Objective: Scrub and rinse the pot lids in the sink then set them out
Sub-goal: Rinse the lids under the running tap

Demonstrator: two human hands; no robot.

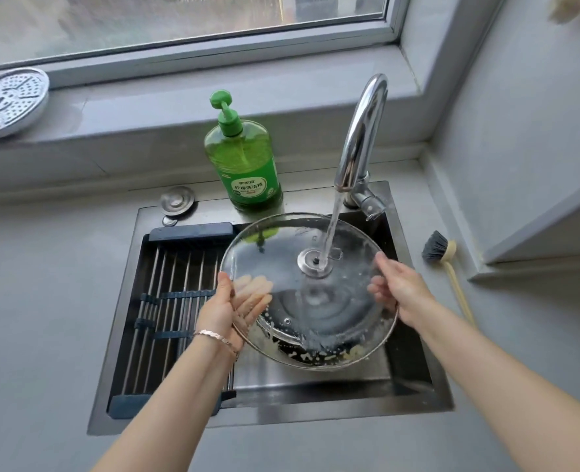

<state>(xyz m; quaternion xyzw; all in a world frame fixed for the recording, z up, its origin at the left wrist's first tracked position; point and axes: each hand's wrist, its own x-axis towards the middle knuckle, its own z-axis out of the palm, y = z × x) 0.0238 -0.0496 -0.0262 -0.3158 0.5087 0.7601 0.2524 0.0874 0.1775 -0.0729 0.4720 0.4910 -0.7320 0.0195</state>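
A large glass pot lid [292, 267] with a metal rim is held tilted over the sink [414, 379], underside up. Water from the chrome faucet [361, 131] falls on its metal centre disc. Yellowish foam clings to the lid's lower rim. My left hand [227, 308] grips the lid's left edge, fingers showing through the glass. My right hand [397, 287] holds the right edge.
A green dish soap bottle [244, 158] stands behind the sink. A roll-up drying rack [169, 301] covers the sink's left half. A dish brush [447, 264] lies on the counter at right. A perforated metal steamer plate [7, 102] rests on the windowsill at left.
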